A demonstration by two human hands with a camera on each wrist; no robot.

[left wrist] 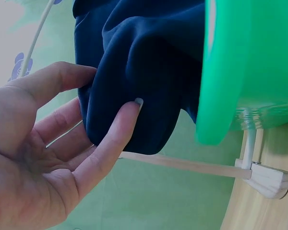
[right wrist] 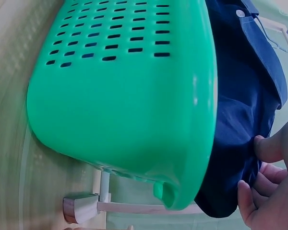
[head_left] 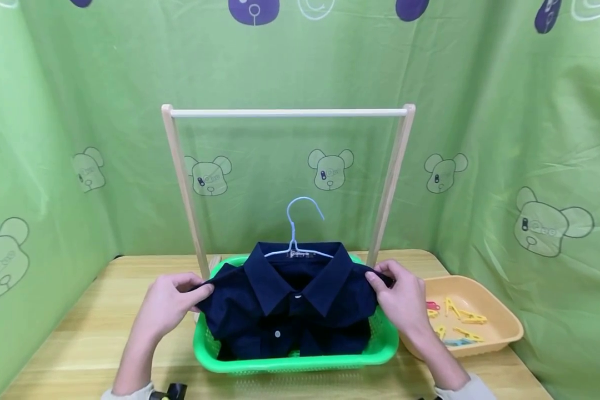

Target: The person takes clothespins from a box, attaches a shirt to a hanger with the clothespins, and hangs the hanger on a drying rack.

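Note:
A dark navy collared shirt (head_left: 300, 311) lies partly in a green plastic basket (head_left: 300, 365), its collar facing forward. The pale blue wire hanger (head_left: 293, 233) sits inside the neck, its hook standing up above the collar. My left hand (head_left: 167, 303) pinches the shirt at the left shoulder; in the left wrist view its thumb and fingers are on the dark cloth (left wrist: 134, 72). On the opposite side, my right hand (head_left: 402, 294) pinches the right shoulder, also seen in the right wrist view against the navy fabric (right wrist: 235, 143). The hanger's ends are hidden under the cloth.
Behind the basket stands a wooden rack with a white crossbar (head_left: 290, 113). An orange tray (head_left: 495, 305) at the right holds several clothespins (head_left: 472, 317). Green printed curtains (head_left: 260, 66) enclose the wooden table (head_left: 115, 311) at the back and sides.

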